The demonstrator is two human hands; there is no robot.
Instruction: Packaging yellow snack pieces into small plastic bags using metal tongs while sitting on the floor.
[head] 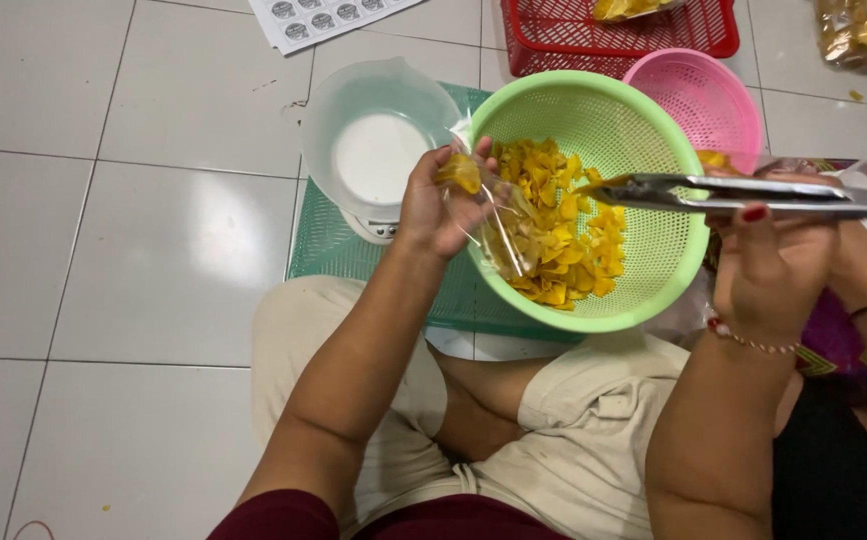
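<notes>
Person sits cross-legged on a white tiled floor (103, 250). Left hand (440, 205) is curled shut, fingers and thumb pinching the mouth of a clear plastic bag (493, 215); the bag hangs over the 9 o'clock rim of a light green colander basket (653, 270) and already has a few yellow chips in it. Right hand (768, 265), red-painted nails, beaded bracelet at the wrist, is wrapped closed around metal tongs (743, 192); the tongs lie level, tips pointing to 9 o'clock toward the bag, arms squeezed nearly together on a chip or two at the tip, exact count too small to tell. Yellow chips (563, 235) heaped in the green basket, mostly the left and lower half. Basket rests against the person's knees, on a green mat (323, 245). At 10 o'clock of the basket, a white kitchen scale with a clear plastic bowl (373, 150) on top, just beside the left hand. At 1 o'clock, a pink colander basket (708, 100), touching the green one; behind it a red basket (573, 30).
</notes>
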